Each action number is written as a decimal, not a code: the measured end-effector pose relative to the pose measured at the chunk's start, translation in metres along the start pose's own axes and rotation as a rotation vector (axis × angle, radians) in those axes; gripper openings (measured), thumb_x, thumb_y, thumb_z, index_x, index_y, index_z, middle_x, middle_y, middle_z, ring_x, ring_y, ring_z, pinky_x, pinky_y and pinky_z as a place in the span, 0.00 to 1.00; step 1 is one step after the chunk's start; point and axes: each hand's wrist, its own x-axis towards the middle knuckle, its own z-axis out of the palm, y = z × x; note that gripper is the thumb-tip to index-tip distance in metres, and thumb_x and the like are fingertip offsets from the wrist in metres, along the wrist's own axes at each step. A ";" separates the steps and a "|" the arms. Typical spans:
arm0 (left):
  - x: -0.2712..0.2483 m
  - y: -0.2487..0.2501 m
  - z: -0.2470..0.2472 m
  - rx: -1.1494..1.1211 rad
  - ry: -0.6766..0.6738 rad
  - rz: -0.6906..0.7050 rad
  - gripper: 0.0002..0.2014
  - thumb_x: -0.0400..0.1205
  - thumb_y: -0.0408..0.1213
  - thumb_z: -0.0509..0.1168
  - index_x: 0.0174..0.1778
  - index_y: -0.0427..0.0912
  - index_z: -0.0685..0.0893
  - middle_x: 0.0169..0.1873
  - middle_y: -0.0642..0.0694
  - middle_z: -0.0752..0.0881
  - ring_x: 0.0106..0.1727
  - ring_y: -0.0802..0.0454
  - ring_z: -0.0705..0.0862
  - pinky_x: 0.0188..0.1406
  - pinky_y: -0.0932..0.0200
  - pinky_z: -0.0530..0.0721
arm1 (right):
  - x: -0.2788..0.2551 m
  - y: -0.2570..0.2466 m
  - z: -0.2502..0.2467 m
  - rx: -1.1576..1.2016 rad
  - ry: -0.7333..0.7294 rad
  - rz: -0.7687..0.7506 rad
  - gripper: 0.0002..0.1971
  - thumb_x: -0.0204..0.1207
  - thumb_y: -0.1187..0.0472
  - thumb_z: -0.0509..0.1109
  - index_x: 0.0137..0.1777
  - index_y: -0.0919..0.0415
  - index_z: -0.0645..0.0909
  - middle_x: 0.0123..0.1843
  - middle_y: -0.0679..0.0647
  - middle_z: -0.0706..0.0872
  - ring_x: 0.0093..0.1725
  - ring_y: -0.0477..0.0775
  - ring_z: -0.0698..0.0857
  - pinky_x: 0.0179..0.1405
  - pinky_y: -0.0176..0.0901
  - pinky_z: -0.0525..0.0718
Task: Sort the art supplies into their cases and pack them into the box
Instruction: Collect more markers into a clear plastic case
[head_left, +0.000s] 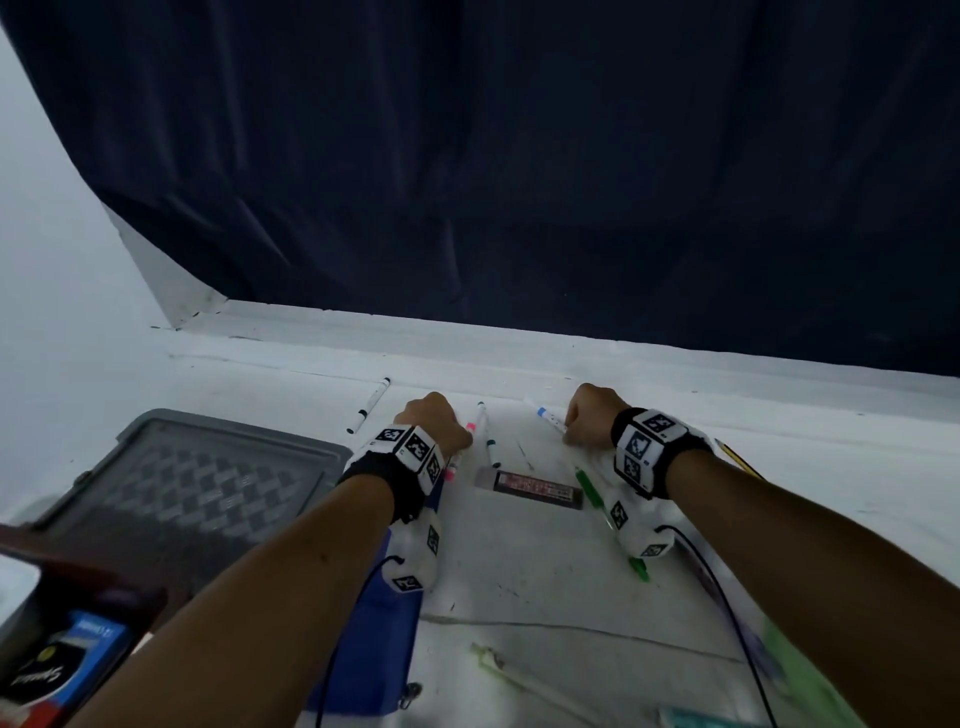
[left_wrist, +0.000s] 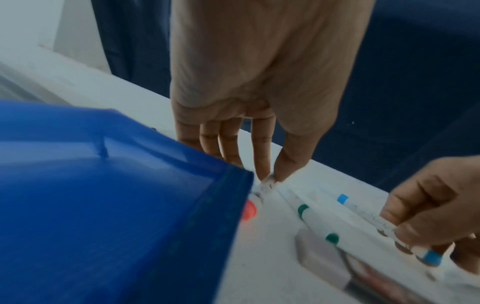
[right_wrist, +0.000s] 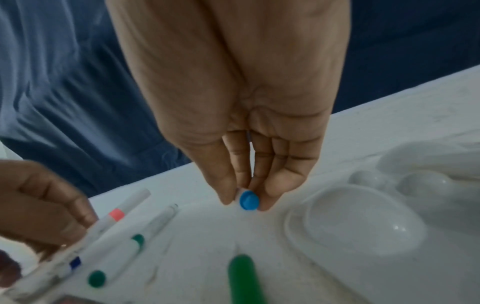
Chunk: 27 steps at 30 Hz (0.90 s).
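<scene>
On the white table, my left hand (head_left: 431, 421) pinches the white barrel of a pink-capped marker (left_wrist: 249, 209) between thumb and fingertips (left_wrist: 281, 170). The hand sits just past the corner of a blue case (left_wrist: 116, 205). My right hand (right_wrist: 246, 185) pinches a blue-capped marker (right_wrist: 248, 202) by its end, low over the table. Between the hands lies a green-capped marker (head_left: 491, 449). A black-capped marker (head_left: 370, 405) lies apart at the far left. The grey box lid (head_left: 208, 483) lies at the left.
A dark flat packet (head_left: 535, 488) and a green pen (head_left: 608, 514) lie near my right wrist. A white paint palette (right_wrist: 363, 216) sits to the right of my right hand. A dark blue curtain hangs behind the table's far edge.
</scene>
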 end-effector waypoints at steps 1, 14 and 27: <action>-0.001 0.000 -0.001 -0.047 0.003 -0.003 0.11 0.72 0.40 0.74 0.42 0.36 0.89 0.38 0.41 0.89 0.38 0.45 0.87 0.34 0.61 0.82 | -0.002 -0.001 -0.003 0.018 -0.016 0.004 0.05 0.72 0.65 0.74 0.42 0.67 0.84 0.44 0.62 0.89 0.49 0.61 0.88 0.38 0.42 0.80; -0.079 -0.001 -0.036 -0.712 -0.099 0.093 0.06 0.81 0.23 0.65 0.38 0.29 0.82 0.33 0.35 0.81 0.25 0.48 0.78 0.26 0.60 0.83 | -0.127 -0.001 -0.016 0.465 0.108 -0.030 0.06 0.75 0.73 0.67 0.40 0.65 0.81 0.40 0.63 0.87 0.39 0.57 0.88 0.50 0.54 0.91; -0.240 -0.044 -0.001 -0.740 -0.423 0.234 0.05 0.80 0.24 0.69 0.39 0.33 0.84 0.31 0.37 0.86 0.26 0.53 0.86 0.27 0.62 0.88 | -0.308 -0.005 0.072 0.655 0.134 0.042 0.11 0.74 0.73 0.73 0.31 0.64 0.82 0.35 0.62 0.87 0.33 0.59 0.88 0.43 0.53 0.92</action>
